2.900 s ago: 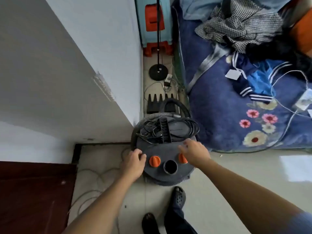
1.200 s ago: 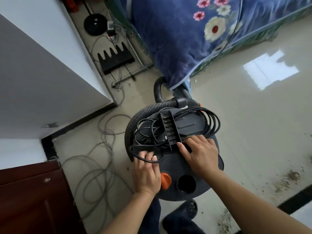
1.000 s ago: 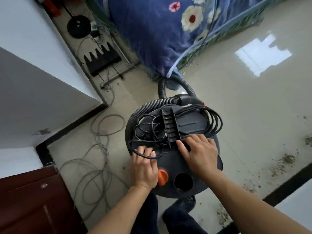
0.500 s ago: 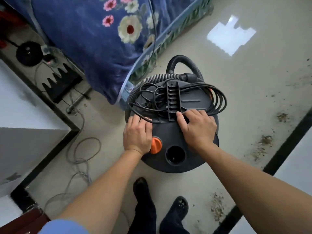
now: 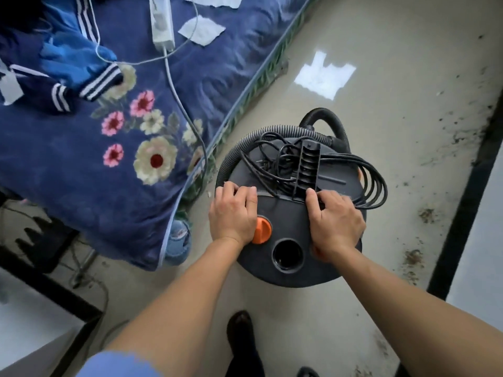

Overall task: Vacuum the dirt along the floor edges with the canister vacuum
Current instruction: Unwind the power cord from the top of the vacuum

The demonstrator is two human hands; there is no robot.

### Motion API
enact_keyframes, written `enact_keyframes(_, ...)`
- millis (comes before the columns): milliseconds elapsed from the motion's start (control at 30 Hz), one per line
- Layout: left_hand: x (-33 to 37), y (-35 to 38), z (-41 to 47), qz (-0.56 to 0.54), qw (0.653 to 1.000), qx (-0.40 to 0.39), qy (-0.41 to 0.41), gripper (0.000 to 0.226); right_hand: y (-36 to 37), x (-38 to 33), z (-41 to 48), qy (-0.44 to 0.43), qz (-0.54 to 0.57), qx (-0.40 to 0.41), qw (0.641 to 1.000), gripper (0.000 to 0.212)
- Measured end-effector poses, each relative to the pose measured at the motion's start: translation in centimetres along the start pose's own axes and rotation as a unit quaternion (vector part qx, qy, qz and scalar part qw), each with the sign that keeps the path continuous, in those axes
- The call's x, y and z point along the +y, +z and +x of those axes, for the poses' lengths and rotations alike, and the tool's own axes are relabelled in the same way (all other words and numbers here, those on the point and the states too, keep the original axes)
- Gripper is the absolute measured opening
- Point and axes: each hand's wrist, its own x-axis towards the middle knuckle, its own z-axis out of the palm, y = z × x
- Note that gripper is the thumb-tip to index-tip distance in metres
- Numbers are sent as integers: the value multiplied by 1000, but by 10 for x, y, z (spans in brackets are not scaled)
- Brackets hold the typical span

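- Head view: the round, dark-grey plastic canister vacuum (image 5: pixel 294 232) stands on the glossy beige tiled floor (image 5: pixel 381 77), just beside the corner of the bed; half a second ago it sat at about the same spot in the frame, but now more of the bed shows and the white wall at the left has slipped mostly out of view.
- The left hand (image 5: pixel 234 213) lies flat on the lid's left rim, fingers together and extended, its wrist side against the orange round knob (image 5: pixel 262 230); its placement matches the earlier frame.
- The right hand (image 5: pixel 336 219) rests palm-down on the lid's right side as before, fingers loosely curled at the foot of the ribbed black plastic carry handle (image 5: pixel 306 170); whether they pinch anything I cannot tell.
- A ribbed, corrugated black hose (image 5: pixel 245 148) curves around the lid's far edge, and a glossy black power cord (image 5: pixel 373 183) lies in loose loops across the top.
- A round open port (image 5: pixel 287 254) sits at the lid's near edge.
- The bed carries a soft navy quilt with printed flowers (image 5: pixel 152 159), newly showing a white power strip (image 5: pixel 162 23) and a blue striped jacket (image 5: pixel 73 55).
- Gritty brown dirt (image 5: pixel 413 258) speckles the floor along the black edge strip (image 5: pixel 468 191) at the right.
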Motion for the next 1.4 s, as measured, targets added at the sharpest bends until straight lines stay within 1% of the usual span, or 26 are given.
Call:
enact_keyframes(67, 20, 5, 41, -5, 1000, -17, 15, 61, -9, -3, 35, 26, 0, 0, 1000, 45)
enact_keyframes(233, 74, 24, 130, -10, 999, -32, 35, 67, -36, -4, 124, 68, 1, 6, 998, 46)
enact_keyframes(400, 123, 36, 209, -22, 999, -22, 23, 70, -59, -8, 219, 58, 9, 0, 998, 46)
enact_keyframes(500, 145, 42, 258, -32, 999, -14, 19, 71, -73, -17, 275, 57, 41, 2, 998, 44)
enact_keyframes(567, 160, 48, 287, -29, 999, -15, 20, 72, -82, -19, 308, 57, 36, 1, 998, 43)
enact_keyframes(833, 238, 76, 406, -42, 998, -20, 40, 69, -105, -11, 431, 122, 43, 26, 991, 47)
enact_keyframes(1033, 285, 96, 475, -50, 998, -31, 38, 66, -127, -6, 511, 139, 16, 32, 990, 47)
enact_keyframes(1133, 310, 101, 510, -61, 997, -33, 36, 66, -141, -8, 557, 125, 17, 36, 991, 43)
enact_keyframes(1300, 335, 109, 554, -85, 996, -10, 31, 61, -153, -9, 619, 101, -10, 27, 994, 42)
enact_keyframes(1400, 347, 114, 575, -89, 996, -4, 29, 61, -146, -4, 648, 74, 1, 50, 996, 41)
